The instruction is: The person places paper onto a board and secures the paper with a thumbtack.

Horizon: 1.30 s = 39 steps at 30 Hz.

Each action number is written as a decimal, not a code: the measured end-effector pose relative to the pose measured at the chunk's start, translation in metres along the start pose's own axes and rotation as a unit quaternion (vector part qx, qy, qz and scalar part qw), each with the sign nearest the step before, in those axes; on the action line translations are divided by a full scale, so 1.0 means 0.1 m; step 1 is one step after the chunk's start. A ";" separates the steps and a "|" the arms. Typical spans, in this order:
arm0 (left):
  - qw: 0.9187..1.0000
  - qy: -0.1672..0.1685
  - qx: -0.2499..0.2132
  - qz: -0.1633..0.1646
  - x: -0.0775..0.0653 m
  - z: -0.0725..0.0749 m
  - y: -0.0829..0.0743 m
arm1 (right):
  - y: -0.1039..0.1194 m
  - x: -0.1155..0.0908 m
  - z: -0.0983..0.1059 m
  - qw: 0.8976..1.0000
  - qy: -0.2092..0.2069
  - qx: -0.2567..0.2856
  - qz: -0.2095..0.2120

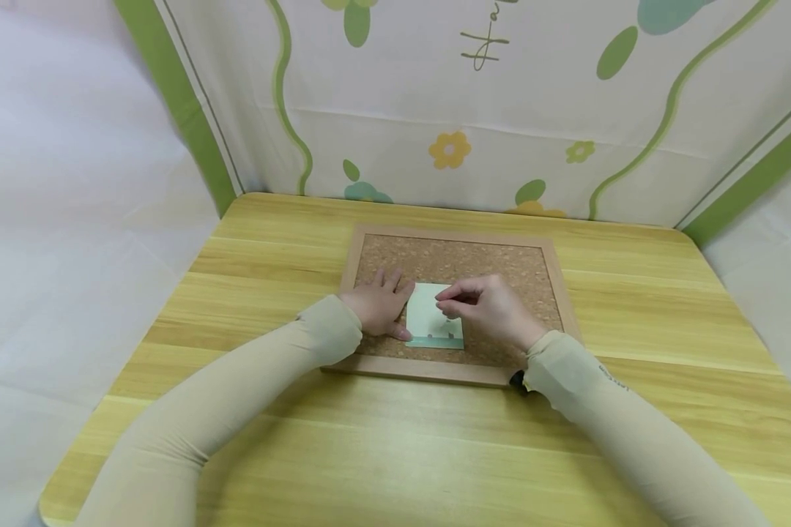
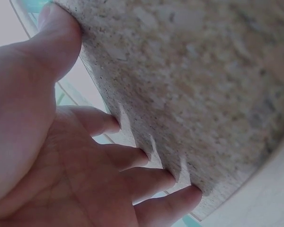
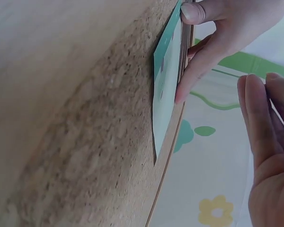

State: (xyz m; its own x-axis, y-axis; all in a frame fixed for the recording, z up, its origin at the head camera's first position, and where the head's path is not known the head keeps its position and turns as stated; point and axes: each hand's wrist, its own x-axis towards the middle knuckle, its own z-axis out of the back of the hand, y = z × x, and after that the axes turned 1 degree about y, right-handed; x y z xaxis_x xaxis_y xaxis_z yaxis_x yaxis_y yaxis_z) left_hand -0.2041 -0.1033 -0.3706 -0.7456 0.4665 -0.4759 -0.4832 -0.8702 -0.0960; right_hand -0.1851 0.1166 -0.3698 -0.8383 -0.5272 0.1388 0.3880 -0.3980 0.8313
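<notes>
A pale green paper sheet (image 1: 427, 311) with a teal strip along its near edge lies on a cork board (image 1: 501, 271) framed in wood. My left hand (image 1: 379, 304) rests with spread fingers on the cork at the sheet's left, its thumb on the sheet's near-left corner. In the left wrist view, the left fingertips (image 2: 168, 177) touch the cork. My right hand (image 1: 491, 307) is over the sheet, with thumb and fingertips brought together. In the right wrist view, those fingertips (image 3: 255, 87) stand off the sheet (image 3: 165, 94). I cannot see anything between them.
The board lies on a wood-grain table (image 1: 382, 439). Behind it hangs a white cloth (image 1: 382, 95) printed with flowers and leaves. A small black object (image 1: 518, 382) shows at the right cuff, by the board's near edge.
</notes>
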 end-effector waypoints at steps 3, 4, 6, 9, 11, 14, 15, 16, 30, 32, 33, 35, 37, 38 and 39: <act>1.000 0.001 -0.004 0.000 0.00 0.00 0.00 | 0.00 0.01 0.02 1.000 -0.003 -0.001 -0.015; 1.000 0.001 -0.005 0.000 0.00 0.00 0.00 | 0.00 0.02 0.04 1.000 -0.003 -0.008 -0.017; 1.000 0.003 -0.005 0.000 0.00 0.00 0.00 | 0.00 0.04 0.07 0.999 0.002 -0.037 -0.021; 1.000 0.006 -0.006 0.001 0.00 0.00 0.00 | -0.01 0.09 0.13 0.996 0.028 -0.082 -0.023; 1.000 0.008 -0.006 0.001 0.00 0.00 0.00 | -0.01 0.15 0.17 0.993 0.058 -0.101 -0.030; 1.000 0.007 -0.007 0.001 0.00 0.00 0.01 | -0.03 0.25 0.20 0.987 0.109 -0.102 -0.051; 1.000 0.007 -0.008 0.001 0.00 0.00 0.01 | -0.04 0.29 0.20 0.985 0.127 -0.102 -0.059; 1.000 0.006 -0.010 0.001 0.00 0.00 0.01 | -0.04 0.33 0.19 0.982 0.143 -0.107 -0.068; 1.000 0.002 -0.004 -0.005 0.01 -0.01 0.01 | -0.12 0.80 0.01 0.944 0.248 -0.187 -0.113; 1.000 0.001 -0.003 -0.003 0.01 -0.01 0.01 | -0.10 0.84 -0.02 0.938 0.260 -0.197 -0.115; 1.000 -0.001 -0.002 -0.002 0.00 -0.01 0.01 | -0.09 0.86 -0.03 0.936 0.263 -0.204 -0.118; 1.000 -0.003 0.000 -0.001 0.00 -0.01 0.01 | -0.05 0.88 -0.05 0.930 0.267 -0.221 -0.124; 1.000 -0.006 0.002 0.000 -0.01 0.00 0.00 | 0.00 0.90 -0.07 0.924 0.269 -0.233 -0.138; 1.000 -0.006 0.003 0.000 -0.01 0.00 0.00 | 0.01 0.91 -0.08 0.922 0.269 -0.234 -0.149; 1.000 -0.007 0.003 -0.001 -0.01 0.00 0.00 | 0.03 0.91 -0.09 0.920 0.270 -0.233 -0.161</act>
State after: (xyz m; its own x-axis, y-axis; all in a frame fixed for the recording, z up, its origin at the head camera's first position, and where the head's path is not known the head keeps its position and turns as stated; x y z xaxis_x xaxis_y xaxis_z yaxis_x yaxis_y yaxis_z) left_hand -0.2031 -0.1040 -0.3701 -0.7514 0.4704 -0.4628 -0.4877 -0.8683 -0.0907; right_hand -0.2571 0.0604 -0.3595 -0.6746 -0.5710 -0.4678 0.3801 -0.8120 0.4429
